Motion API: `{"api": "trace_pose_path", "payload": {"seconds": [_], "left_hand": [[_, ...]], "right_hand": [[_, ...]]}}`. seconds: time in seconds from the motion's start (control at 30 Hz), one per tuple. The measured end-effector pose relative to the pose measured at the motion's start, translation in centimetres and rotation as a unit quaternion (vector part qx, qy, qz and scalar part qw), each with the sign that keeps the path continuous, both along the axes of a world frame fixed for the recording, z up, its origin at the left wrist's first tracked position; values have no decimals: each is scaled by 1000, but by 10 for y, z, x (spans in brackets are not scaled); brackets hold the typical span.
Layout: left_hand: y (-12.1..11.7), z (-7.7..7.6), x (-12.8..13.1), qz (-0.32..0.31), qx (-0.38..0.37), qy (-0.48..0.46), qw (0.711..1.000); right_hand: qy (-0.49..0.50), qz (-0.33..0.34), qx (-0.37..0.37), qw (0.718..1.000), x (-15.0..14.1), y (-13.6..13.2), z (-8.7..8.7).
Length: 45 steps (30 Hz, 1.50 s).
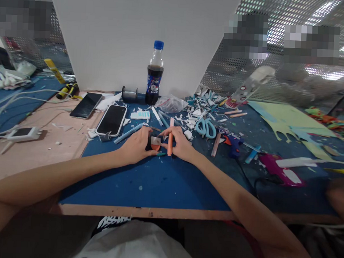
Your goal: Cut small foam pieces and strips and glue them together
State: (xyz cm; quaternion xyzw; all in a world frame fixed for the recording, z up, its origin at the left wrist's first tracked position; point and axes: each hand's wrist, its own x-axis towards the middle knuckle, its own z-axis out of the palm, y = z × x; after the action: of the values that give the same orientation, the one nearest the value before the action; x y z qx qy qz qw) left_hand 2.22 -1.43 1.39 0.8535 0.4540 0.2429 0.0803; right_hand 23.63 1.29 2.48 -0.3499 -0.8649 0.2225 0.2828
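Both my hands meet near the middle of the blue mat. My left hand is closed around a small dark and orange object with a pale label on it. My right hand pinches an upright orange stick right beside that object. A teal bit lies on the mat under my hands. Most of the small object is hidden by my fingers.
Two phones lie to the left, a cola bottle stands at the back by a white board. Blue scissors, paper scraps, sticks and a pink glue gun lie right. A charger with cables sits far left.
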Motion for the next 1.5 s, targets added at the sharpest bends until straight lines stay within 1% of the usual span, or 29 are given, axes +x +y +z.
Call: {"api": "trace_pose_path", "payload": {"seconds": [0.17, 0.3, 0.4, 0.73, 1.1, 1.27, 1.33, 1.4, 1.47, 1.5], "left_hand": [[0, 1, 0, 4, -4, 7, 1000], [-2, 3, -1, 11, -10, 10, 1000], [-2, 3, -1, 14, -11, 10, 1000], [1, 0, -1, 15, -15, 12, 1000], [2, -4, -1, 19, 2, 15, 1000], [2, -5, -2, 7, 20, 9, 1000], [1, -4, -3, 1, 37, 3, 999], [-1, -2, -3, -4, 64, -8, 998], [-4, 0, -4, -5, 103, -24, 994], [-5, 1, -4, -4, 127, -32, 991]], "right_hand": [[5, -3, 3, 1000, -1, -1, 1], [15, -19, 17, 1000, 2, -2, 4], [21, -23, 11, 999, 5, -1, 5], [9, 0, -7, 1000, -1, -1, 0], [21, 2, -17, 1000, -4, 0, -4], [26, -9, 0, 1000, -5, 0, -3], [47, -26, 15, 998, -3, -2, 0], [98, -37, 30, 994, -1, -5, 4], [180, -23, 5, 983, 0, -11, 9], [222, -5, -30, 975, -1, -14, 12]]}}
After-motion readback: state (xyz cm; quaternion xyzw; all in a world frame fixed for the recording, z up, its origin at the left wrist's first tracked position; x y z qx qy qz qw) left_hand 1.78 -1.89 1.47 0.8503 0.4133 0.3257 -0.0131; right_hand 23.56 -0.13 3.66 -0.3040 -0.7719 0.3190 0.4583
